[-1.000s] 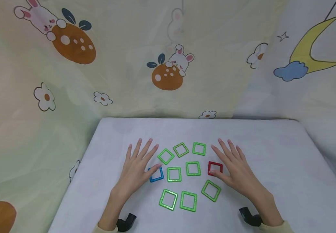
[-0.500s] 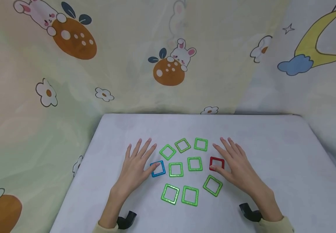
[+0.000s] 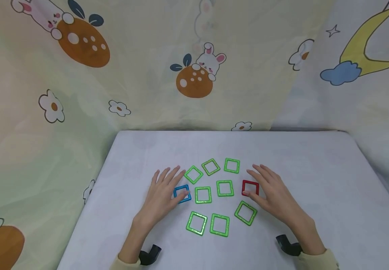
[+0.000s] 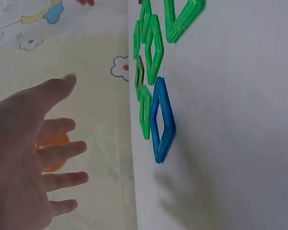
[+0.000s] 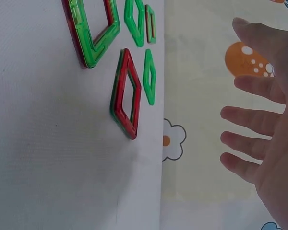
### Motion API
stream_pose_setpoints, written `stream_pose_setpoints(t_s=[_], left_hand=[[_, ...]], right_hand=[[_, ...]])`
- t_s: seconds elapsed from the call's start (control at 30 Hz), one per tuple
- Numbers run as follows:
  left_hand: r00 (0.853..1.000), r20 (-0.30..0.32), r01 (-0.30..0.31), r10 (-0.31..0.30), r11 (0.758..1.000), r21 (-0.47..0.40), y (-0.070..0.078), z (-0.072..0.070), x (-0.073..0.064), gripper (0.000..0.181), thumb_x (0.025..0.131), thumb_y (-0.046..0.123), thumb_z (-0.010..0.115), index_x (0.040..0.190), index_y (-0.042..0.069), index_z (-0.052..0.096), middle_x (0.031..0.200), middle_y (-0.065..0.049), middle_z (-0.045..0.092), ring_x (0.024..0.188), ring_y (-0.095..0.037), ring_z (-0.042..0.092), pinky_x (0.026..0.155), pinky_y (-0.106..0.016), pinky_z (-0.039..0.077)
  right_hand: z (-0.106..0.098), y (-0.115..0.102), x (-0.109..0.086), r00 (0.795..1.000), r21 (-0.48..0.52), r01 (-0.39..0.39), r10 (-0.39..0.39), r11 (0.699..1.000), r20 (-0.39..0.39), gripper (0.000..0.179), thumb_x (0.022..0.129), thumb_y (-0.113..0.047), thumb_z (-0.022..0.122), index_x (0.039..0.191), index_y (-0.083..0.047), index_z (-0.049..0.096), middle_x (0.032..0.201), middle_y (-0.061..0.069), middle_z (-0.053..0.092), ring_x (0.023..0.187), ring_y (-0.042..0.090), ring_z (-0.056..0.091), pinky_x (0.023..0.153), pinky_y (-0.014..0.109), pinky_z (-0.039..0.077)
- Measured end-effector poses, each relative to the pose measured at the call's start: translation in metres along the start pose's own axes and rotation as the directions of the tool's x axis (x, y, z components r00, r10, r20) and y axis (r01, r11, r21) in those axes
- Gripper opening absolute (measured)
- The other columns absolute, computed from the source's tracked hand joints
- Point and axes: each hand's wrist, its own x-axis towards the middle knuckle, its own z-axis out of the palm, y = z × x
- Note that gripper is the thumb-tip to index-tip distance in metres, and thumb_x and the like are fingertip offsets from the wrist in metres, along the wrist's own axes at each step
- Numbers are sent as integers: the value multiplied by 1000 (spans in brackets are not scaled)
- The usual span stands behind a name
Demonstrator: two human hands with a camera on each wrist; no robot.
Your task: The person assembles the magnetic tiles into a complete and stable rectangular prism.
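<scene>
Square magnetic tile frames lie flat and apart on the white table. My left hand (image 3: 160, 197) hovers over the blue tile (image 3: 176, 189), fingers spread and slightly bent, with the thumb covering part of it in the head view. The left wrist view puts a gap between that hand and the blue tile (image 4: 169, 120). Above the red tile (image 3: 250, 182) is my right hand (image 3: 277, 195), fingers extended. Its thumb overlaps the red tile in the head view, but the right wrist view has the hand apart from the red tile (image 5: 119, 98). Both hands hold nothing.
Several green tiles lie between the hands, among them one front-left tile (image 3: 189, 222), one front-middle tile (image 3: 227, 227) and one back-right tile (image 3: 232, 171). The white tabletop (image 3: 322, 168) ends at a patterned cloth (image 3: 140, 67) behind. Black wrist mounts (image 3: 150, 255) sit under both forearms.
The head view has shifted, so the scene sits slightly higher. My left hand's fingers have bent a little and the hand has moved slightly right. The right fingers have lowered slightly. The tiles stay put.
</scene>
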Motion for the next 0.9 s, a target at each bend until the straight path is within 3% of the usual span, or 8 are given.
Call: stream_pose_setpoints(t_s=[0.17, 0.4, 0.57, 0.9], left_hand=[[997, 76, -20, 23, 999, -44, 7, 10, 2, 66, 86, 39, 84, 138, 4, 62, 141, -12, 61, 126, -35, 51, 112, -54, 41], [973, 224, 8, 44, 974, -225, 21, 28, 9, 64, 89, 25, 83, 140, -4, 58, 135, -12, 53, 122, -24, 45, 99, -36, 54], [964, 254, -25, 81, 976, -215, 30, 38, 15, 62, 91, 29, 81, 141, 0, 58, 138, -10, 53, 130, -23, 45, 106, -36, 51], [956, 279, -35, 91, 980, -197, 36, 48, 20, 61, 91, 27, 81, 141, 1, 59, 136, -8, 53, 127, -22, 46, 106, -36, 52]], right_hand=[[3, -1, -1, 1000, 2, -9, 9, 1000, 0, 73, 77, -26, 91, 139, -5, 60, 147, 21, 55, 137, 44, 46, 106, 69, 44], [7, -1, -2, 1000, -1, -7, 7, 1000, -3, 71, 75, -25, 93, 136, -5, 62, 143, 21, 58, 134, 44, 49, 106, 67, 45], [9, -1, -4, 1000, -6, -24, 24, 1000, 10, 68, 77, -28, 92, 135, -7, 64, 142, 19, 60, 134, 43, 50, 105, 67, 46], [10, -1, -6, 1000, -17, 2, -2, 1000, 11, 66, 75, -25, 93, 133, -8, 65, 139, 19, 62, 131, 42, 52, 105, 65, 47]])
